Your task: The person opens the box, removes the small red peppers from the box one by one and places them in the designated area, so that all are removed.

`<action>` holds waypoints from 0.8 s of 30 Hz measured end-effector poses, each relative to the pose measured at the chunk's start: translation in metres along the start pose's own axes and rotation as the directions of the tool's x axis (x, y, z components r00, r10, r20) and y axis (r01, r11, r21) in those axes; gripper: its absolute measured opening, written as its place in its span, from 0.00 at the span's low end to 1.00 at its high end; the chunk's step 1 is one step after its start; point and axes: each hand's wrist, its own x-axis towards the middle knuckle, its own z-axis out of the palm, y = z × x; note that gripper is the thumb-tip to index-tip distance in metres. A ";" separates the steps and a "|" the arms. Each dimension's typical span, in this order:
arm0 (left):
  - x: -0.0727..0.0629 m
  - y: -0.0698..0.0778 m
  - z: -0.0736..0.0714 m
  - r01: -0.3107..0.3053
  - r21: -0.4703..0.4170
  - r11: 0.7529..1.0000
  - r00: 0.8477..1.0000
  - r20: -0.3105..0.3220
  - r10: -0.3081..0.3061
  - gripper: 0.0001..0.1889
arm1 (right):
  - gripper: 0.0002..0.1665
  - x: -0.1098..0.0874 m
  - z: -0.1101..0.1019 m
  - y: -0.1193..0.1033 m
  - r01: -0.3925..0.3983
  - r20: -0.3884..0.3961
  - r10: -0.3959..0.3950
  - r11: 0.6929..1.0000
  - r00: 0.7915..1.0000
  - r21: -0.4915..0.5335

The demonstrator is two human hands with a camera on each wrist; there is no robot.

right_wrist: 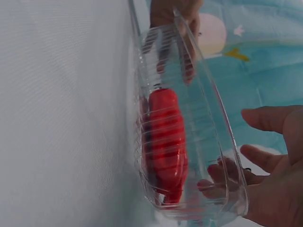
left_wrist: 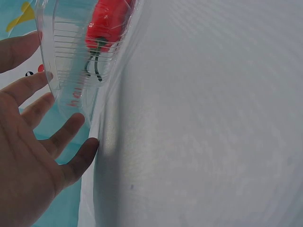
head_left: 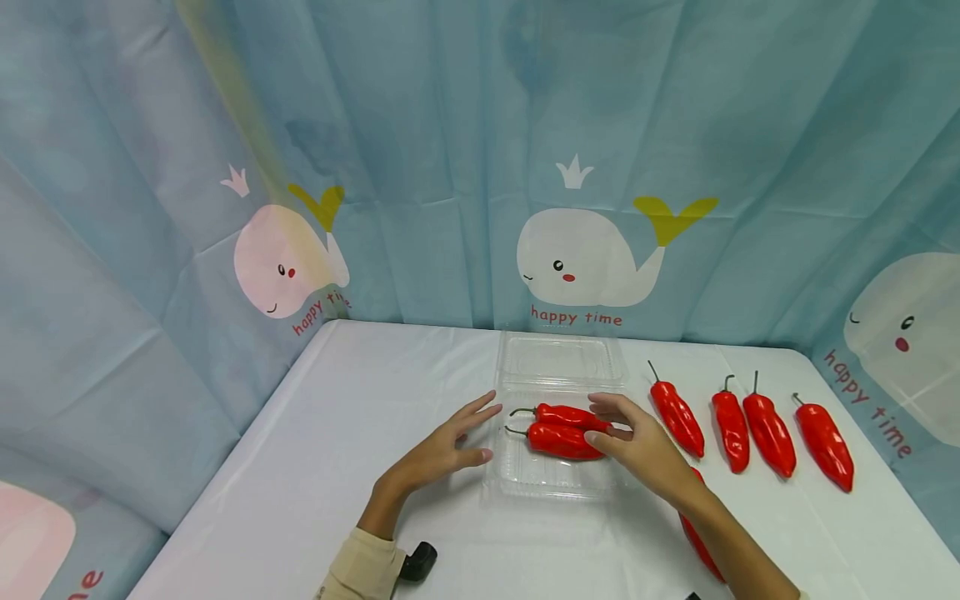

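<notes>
Two red chili peppers (head_left: 564,442) with green stems lie side by side in the base of a clear plastic clamshell box (head_left: 558,482), their stems toward the left. At the box's left edge is my left hand (head_left: 442,450), fingers spread and fairly straight; in the left wrist view its fingertips are right at the clear wall. My right hand (head_left: 633,437) hovers over the box's right end, with its thumb overlapping a pepper tip in the head view. From the right wrist, its fingers (right_wrist: 222,175) reach past the rim into the box, relaxed and apart from the pepper (right_wrist: 166,142).
The box's open lid (head_left: 558,358) lies back toward the curtain (head_left: 450,167). Several more red peppers (head_left: 768,435) lie on the white table (head_left: 315,475) to the right. Another pepper (head_left: 699,542) is partly hidden under my right forearm. A black device (head_left: 418,562) sits at my left sleeve.
</notes>
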 end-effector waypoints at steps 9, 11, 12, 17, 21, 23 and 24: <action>0.000 0.002 0.000 0.002 0.001 1.000 1.000 0.001 -0.002 0.38 | 0.41 0.008 0.007 -0.001 -0.030 0.060 0.030 1.000 0.998 -0.008; 0.000 0.002 0.000 0.005 0.002 1.000 1.000 -0.001 -0.005 0.38 | 0.41 0.010 0.008 0.000 -0.022 0.067 0.022 1.000 0.997 -0.004; -0.001 0.002 0.000 0.005 0.001 1.000 1.000 -0.001 -0.005 0.38 | 0.41 0.011 0.008 0.000 -0.021 0.071 0.021 1.000 0.997 0.000; -0.001 0.002 0.001 0.010 0.004 1.000 1.000 -0.002 -0.010 0.38 | 0.41 0.016 0.012 0.002 -0.025 0.092 0.022 0.999 0.995 0.028; -0.001 0.002 0.001 0.012 0.011 1.000 1.000 -0.004 -0.012 0.38 | 0.41 0.019 0.014 0.003 -0.035 0.104 0.033 0.999 0.994 0.025; 0.000 0.002 0.001 0.014 0.015 1.000 1.000 -0.006 -0.014 0.38 | 0.40 0.020 0.015 0.002 -0.044 0.104 0.042 0.999 0.994 0.019; 0.000 0.001 0.001 0.014 0.017 1.000 1.000 -0.007 -0.014 0.38 | 0.40 0.021 0.016 0.002 -0.049 0.102 0.047 0.999 0.994 0.015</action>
